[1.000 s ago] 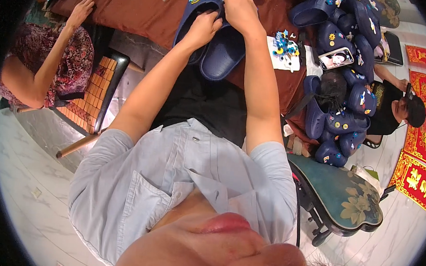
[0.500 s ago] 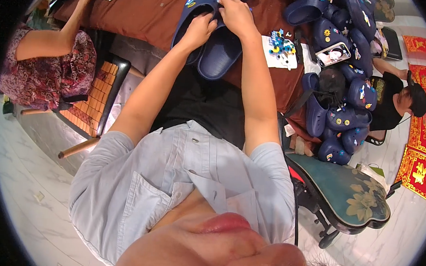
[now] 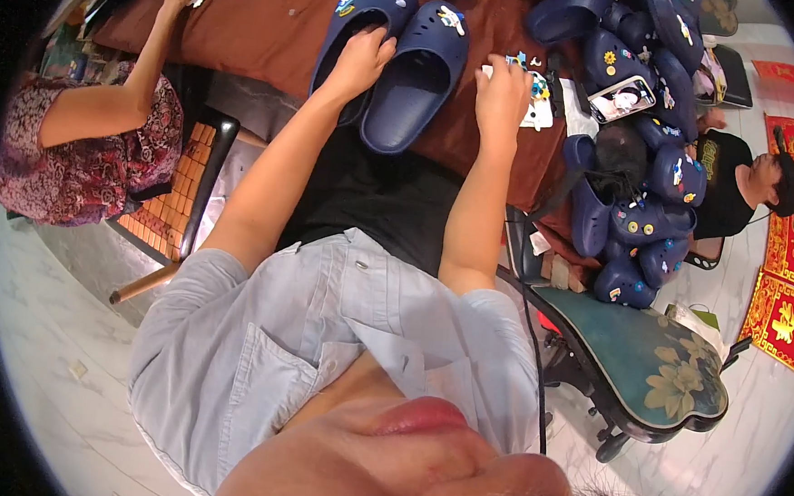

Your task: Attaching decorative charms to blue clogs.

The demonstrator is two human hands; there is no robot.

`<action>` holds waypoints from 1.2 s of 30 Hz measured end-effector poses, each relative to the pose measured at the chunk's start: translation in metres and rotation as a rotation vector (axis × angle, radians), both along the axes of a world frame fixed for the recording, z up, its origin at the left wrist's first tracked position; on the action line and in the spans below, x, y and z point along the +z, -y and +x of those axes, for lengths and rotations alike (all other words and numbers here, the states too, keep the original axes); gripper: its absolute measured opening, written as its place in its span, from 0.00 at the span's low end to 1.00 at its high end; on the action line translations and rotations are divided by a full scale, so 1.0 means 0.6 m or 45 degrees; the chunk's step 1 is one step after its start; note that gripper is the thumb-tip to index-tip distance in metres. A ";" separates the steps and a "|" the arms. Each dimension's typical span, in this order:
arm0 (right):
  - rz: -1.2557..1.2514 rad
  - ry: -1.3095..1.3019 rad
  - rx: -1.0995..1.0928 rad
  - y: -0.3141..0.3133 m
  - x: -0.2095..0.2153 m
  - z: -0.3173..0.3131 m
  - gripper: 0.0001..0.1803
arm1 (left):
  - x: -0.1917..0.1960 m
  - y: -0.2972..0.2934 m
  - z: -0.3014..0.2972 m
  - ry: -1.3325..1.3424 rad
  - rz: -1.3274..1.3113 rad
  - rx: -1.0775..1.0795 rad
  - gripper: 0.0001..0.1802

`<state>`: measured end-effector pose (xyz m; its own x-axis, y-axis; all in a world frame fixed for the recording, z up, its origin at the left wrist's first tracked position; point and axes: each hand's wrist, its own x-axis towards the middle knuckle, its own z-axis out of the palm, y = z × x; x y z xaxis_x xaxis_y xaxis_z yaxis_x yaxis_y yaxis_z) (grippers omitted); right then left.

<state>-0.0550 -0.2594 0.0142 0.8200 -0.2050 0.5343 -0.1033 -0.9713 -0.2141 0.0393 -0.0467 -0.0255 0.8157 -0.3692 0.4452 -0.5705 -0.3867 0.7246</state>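
A pair of navy clogs lies at the table's front edge. The left clog (image 3: pixel 395 4) has blue lettered charms across its toe; the right clog (image 3: pixel 411 85) bears a small white figure charm. My left hand (image 3: pixel 361 62) reaches into the left clog's opening, its fingers curled and partly hidden inside, gripping the upper. My right hand (image 3: pixel 504 95) is over a white card (image 3: pixel 538 117) heaped with blue, yellow and white shoe charms (image 3: pixel 541 86). Its fingers are apart, and the tips cover part of the heap; nothing shows in them.
Many navy clogs (image 3: pixel 655 218) are piled at the right, with a phone (image 3: pixel 621 100) propped among them. A person (image 3: pixel 95 129) at the left reaches toward a white charm (image 3: pixel 200 0). Another person (image 3: pixel 728 182) is at the right. A padded chair (image 3: pixel 627 353) stands beside me.
My right hand has left the right clog and moved right to the charms, uncovering the white figure charm. My left hand stays at the left clog. The person at the left reaches farther.
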 end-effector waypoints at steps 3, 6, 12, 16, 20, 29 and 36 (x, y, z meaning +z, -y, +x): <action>-0.051 -0.261 -0.196 0.011 -0.027 -0.032 0.17 | 0.001 0.000 -0.002 0.033 -0.042 0.009 0.16; 0.011 -0.204 -0.166 0.020 -0.051 -0.045 0.14 | 0.005 0.000 -0.002 -0.039 0.032 0.021 0.16; 0.224 -0.036 -0.125 0.031 -0.069 -0.048 0.10 | -0.007 0.001 -0.001 0.049 -0.030 0.018 0.16; 0.317 0.006 -0.095 0.034 -0.069 -0.054 0.08 | -0.004 0.000 0.000 0.062 -0.011 -0.004 0.16; 0.444 0.164 -0.091 0.048 -0.076 -0.055 0.17 | 0.002 0.001 -0.004 0.050 -0.023 0.000 0.16; 1.727 0.641 -0.020 0.126 -0.036 -0.009 0.53 | 0.005 -0.004 -0.005 -0.034 0.034 0.011 0.16; 2.128 0.869 -0.211 0.263 -0.036 0.036 0.53 | 0.009 -0.004 -0.005 -0.072 0.073 0.022 0.16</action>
